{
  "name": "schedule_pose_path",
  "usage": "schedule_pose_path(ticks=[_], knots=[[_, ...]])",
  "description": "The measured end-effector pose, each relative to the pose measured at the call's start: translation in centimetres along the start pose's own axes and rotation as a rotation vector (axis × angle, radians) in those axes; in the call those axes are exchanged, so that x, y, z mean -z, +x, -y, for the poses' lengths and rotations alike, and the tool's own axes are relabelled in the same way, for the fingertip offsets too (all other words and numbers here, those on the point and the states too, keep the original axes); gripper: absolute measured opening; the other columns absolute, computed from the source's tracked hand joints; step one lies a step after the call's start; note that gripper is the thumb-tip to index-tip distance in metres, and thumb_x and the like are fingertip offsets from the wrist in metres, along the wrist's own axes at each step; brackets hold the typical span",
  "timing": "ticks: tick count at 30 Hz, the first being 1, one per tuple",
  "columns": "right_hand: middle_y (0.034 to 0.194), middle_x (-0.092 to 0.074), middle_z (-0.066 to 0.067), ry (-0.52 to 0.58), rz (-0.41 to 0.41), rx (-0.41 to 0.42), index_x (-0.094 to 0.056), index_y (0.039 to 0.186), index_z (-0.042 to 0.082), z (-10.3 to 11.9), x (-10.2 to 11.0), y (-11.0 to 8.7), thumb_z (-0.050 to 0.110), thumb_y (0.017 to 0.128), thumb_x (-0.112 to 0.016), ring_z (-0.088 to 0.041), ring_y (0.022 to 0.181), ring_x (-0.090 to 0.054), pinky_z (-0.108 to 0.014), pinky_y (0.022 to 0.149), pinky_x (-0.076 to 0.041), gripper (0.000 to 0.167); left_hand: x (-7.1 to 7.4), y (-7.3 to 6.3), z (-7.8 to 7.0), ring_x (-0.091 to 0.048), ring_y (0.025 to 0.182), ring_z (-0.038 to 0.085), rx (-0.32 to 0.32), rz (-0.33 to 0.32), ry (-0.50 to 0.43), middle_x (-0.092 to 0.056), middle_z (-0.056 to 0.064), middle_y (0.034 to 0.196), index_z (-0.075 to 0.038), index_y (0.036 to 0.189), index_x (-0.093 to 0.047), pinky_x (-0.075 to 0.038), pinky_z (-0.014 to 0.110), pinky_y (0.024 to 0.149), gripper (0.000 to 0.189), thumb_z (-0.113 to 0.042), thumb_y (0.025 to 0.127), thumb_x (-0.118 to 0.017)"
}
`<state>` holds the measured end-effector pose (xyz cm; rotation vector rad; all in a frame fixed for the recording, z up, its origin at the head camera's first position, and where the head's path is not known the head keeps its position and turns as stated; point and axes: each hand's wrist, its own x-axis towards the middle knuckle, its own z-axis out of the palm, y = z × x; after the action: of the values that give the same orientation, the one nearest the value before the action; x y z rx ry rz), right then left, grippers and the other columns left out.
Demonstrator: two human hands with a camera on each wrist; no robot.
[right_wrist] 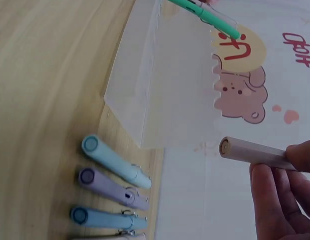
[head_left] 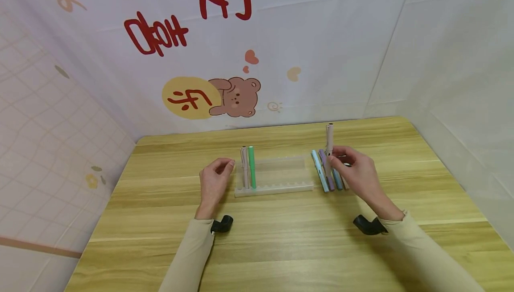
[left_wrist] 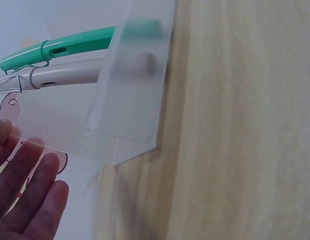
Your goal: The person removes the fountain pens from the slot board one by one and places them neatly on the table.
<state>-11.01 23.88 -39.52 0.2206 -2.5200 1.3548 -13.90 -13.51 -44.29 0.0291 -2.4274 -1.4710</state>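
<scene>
A clear pen rack (head_left: 277,189) stands on the table, with a green pen (head_left: 252,167) and a pale pinkish-grey pen (head_left: 245,169) upright at its left end. My left hand (head_left: 214,182) pinches the rack's upper left edge between thumb and fingers; some fingertips (left_wrist: 32,145) show through the clear panel. To the right of the rack, my right hand (head_left: 357,169) grips another pale pinkish-grey pen (right_wrist: 255,152), held upright above several pens lying on the table. Of those, a light blue pen (right_wrist: 114,160), a purple pen (right_wrist: 112,189) and a blue pen (right_wrist: 107,218) show plainly.
The wood-grain table (head_left: 273,247) reaches back to a white cloth backdrop (head_left: 321,37) printed with red characters and a bear (head_left: 238,98). A further pale pen (right_wrist: 109,237) lies at the near end of the row, cut off in the right wrist view.
</scene>
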Motion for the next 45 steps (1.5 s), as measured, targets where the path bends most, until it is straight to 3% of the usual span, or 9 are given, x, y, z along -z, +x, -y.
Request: schedule_pose_path(ticks=[13, 22, 24, 29, 31, 45], knots=[[0.108, -0.075, -0.019, -0.072, -0.01, -0.07, -0.071, 0.122, -0.001, -1.9, 2.5, -0.1, 0.023, 0.101, -0.069, 0.015, 0.085, -0.059, -0.01, 0.07, -0.049, 0.032, 0.0, 0.0, 0.2, -0.071, 0.086, 0.02, -0.008, -0.004, -0.014, -0.078, 0.007, 0.099, -0.007, 0.101, -0.08, -0.054, 0.03, 0.078, 0.015, -0.02, 0.098, -0.072], [0.111, -0.074, -0.022, -0.052, 0.015, -0.102, -0.07, 0.125, -0.003, -3.6, 4.0, -0.2, 0.023, 0.102, -0.068, 0.013, 0.085, -0.062, -0.01, 0.07, -0.049, 0.035, 0.0, 0.0, 0.2, -0.072, 0.086, 0.021, -0.002, -0.003, -0.017, -0.078, 0.007, 0.099, -0.007, 0.101, -0.08, -0.054, 0.028, 0.077, 0.016, -0.02, 0.098, -0.072], [0.109, -0.075, -0.017, -0.062, 0.007, -0.115, -0.07, 0.125, -0.002, -4.0, 4.3, -0.1, 0.025, 0.102, -0.069, 0.014, 0.084, -0.062, -0.01, 0.07, -0.049, 0.035, 0.0, 0.0, 0.1, -0.072, 0.086, 0.02, -0.003, -0.003, -0.017, -0.078, 0.007, 0.099, -0.007, 0.101, -0.08, -0.054, 0.027, 0.077, 0.016, -0.02, 0.098, -0.072], [0.095, -0.072, 0.013, -0.077, -0.013, -0.136, -0.072, 0.122, -0.001, -5.0, 5.3, 0.1, 0.028, 0.101, -0.07, 0.015, 0.083, -0.062, -0.012, 0.068, -0.049, 0.036, 0.0, 0.0, 0.1, -0.072, 0.085, 0.02, -0.012, -0.008, -0.014, -0.078, 0.007, 0.099, -0.007, 0.101, -0.08, -0.054, 0.028, 0.076, 0.016, -0.02, 0.098, -0.072], [0.094, -0.069, 0.019, -0.08, -0.012, -0.14, -0.072, 0.122, -0.001, -5.2, 5.6, 0.1, 0.029, 0.101, -0.07, 0.014, 0.082, -0.062, -0.013, 0.068, -0.048, 0.037, 0.0, 0.0, 0.1, -0.072, 0.085, 0.02, -0.014, -0.01, -0.012, -0.078, 0.007, 0.099, -0.007, 0.101, -0.08, -0.054, 0.028, 0.076, 0.015, -0.019, 0.098, -0.072], [0.099, -0.071, 0.015, -0.126, 0.022, -0.181, -0.071, 0.123, -0.002, -6.7, 7.3, 0.5, 0.031, 0.101, -0.069, 0.017, 0.083, -0.059, -0.015, 0.067, -0.048, 0.04, 0.0, 0.1, 0.2, -0.072, 0.085, 0.021, -0.024, -0.012, -0.019, -0.078, 0.007, 0.098, -0.007, 0.101, -0.08, -0.054, 0.028, 0.077, 0.015, -0.019, 0.098, -0.073]])
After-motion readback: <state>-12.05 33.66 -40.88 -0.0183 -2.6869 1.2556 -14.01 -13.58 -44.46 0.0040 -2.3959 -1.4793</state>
